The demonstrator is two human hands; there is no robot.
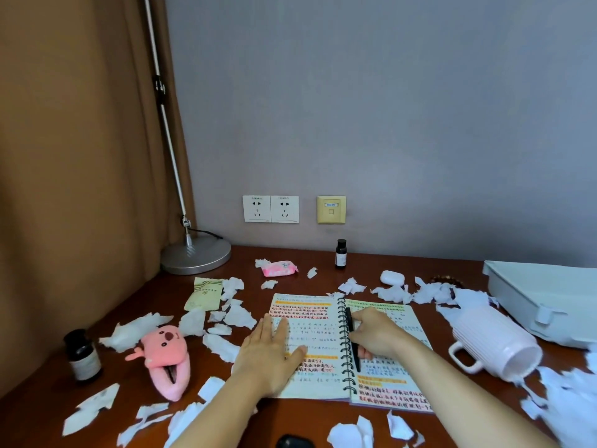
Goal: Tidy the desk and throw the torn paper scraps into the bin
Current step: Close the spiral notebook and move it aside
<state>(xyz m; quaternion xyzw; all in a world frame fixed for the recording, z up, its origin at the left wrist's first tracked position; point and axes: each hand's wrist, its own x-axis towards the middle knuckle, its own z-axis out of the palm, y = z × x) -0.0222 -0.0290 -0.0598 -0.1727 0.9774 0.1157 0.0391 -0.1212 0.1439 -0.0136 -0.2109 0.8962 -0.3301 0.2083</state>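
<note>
Brown desk (307,415) against a grey wall. Torn paper scraps (239,315) litter every edge, none gathered; no bin in view. Left hand (268,354) lies flat on the open notebook (310,305), mid-desk. Right hand (376,334) grips the black pen (352,337) at the spiral. Tidying barely begun, I judge.

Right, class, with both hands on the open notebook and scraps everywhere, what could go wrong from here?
1. The white earbud case sits among white paper scraps and might get binned with them.
2. The pink mug lies on its side; clearing scraps near it could set it rolling.
3. The right hand grips the pen over the notebook; it may mark the page.
</note>
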